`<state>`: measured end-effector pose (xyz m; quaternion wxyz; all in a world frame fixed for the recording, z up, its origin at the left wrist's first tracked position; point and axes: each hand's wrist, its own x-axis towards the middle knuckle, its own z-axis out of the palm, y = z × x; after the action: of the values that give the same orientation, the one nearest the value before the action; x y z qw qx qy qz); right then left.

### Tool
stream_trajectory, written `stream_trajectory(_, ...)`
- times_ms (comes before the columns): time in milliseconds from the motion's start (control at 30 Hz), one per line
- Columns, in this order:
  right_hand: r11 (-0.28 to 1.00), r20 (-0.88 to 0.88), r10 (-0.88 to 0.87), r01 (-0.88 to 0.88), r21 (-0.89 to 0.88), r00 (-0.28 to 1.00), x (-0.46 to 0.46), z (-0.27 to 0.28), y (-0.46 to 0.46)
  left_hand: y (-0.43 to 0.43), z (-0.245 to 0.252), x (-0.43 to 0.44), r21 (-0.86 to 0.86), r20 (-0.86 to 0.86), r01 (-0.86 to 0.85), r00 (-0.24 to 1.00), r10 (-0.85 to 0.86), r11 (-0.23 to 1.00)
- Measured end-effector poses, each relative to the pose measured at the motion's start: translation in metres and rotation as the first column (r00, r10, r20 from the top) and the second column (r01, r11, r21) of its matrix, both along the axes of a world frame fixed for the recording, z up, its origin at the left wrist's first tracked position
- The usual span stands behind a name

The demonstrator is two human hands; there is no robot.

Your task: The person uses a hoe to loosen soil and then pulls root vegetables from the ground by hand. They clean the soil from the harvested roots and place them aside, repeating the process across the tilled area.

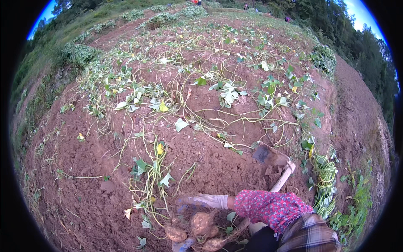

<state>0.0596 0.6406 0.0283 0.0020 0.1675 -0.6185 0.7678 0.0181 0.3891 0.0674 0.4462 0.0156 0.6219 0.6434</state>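
A cluster of sweet potatoes point(201, 223), soil-caked and hung with fine roots, lies at the bottom of the view. My left hand point(184, 245), in a blue-grey glove, grips the cluster from below; only its fingers show at the lower rim. Just above the tubers my right hand point(204, 201), in a white glove with a bluish palm, stretches its blurred fingers leftwards over the roots. Cut sweet potato vines point(154, 176) run up and left from the cluster. A hoe point(281, 179) lies right of my right hand, its handle passing behind my sleeve and its blade on the soil.
A bundle of coiled vine stems point(324, 182) lies to the right. Loose vines and leaves point(189, 116) spread across the reddish soil ahead. Heaped vines point(78, 53) line the left edge. Small distant figures of people point(245, 6) are at the far end, near trees.
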Motion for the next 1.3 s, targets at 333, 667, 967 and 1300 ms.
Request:
stream_trajectory(333,0.85,0.101,0.125,-0.159,0.502,0.987,0.011,-0.029,-0.05,-0.005,0.0,-0.023,0.08,0.034,-0.147,0.989,0.144,0.986)
stream_trajectory(667,0.786,0.427,0.161,-0.377,0.49,0.89,0.029,-0.032,-0.075,-0.048,0.012,-0.084,0.239,0.064,-0.499,0.864,0.5,0.833)
stream_trajectory(967,0.783,-0.087,-0.165,0.184,0.594,0.982,-0.006,0.113,0.014,-0.09,0.014,-0.119,0.366,0.095,-0.655,0.733,0.674,0.661)
stream_trajectory(1300,0.272,0.115,-0.618,0.073,0.96,0.778,0.048,0.098,0.119,-0.121,0.009,-0.12,0.505,0.106,-0.659,0.689,0.717,0.558)
